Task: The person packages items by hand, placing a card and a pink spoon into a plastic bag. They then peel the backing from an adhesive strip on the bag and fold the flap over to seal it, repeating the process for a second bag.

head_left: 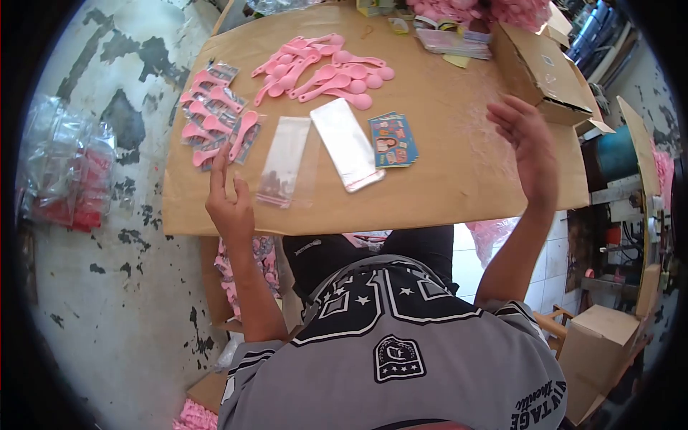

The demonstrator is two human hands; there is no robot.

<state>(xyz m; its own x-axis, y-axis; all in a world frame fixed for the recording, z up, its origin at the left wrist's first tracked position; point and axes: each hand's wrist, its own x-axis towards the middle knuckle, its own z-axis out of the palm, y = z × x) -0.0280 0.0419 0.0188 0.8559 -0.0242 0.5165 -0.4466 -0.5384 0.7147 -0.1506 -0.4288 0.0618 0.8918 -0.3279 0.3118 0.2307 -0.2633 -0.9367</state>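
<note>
My left hand (pixel 231 204) is at the table's left front, fingers stretched forward and thumb apart. Its fingertips are right by the handle of a pink spoon (pixel 246 129), which lies on a group of packaged pink spoons (pixel 213 123). My right hand (pixel 527 147) is raised over the right side of the table, its fingers extended and nothing in them. Between the hands lie some clear plastic sleeves (pixel 285 154), a thicker stack of plastic sleeves (pixel 345 140) and a stack of blue printed cards (pixel 391 142). Farther back is a pile of loose pink spoons (pixel 322 72).
A cardboard box (pixel 541 72) stands at the table's right back edge. Beside it lies a stack of flat packs (pixel 451 41), with pink bundles (pixel 448 8) behind. Below the table's left front is a box of packaged pink spoons (pixel 265 261). The brown table (pixel 430 201) reaches close to my lap.
</note>
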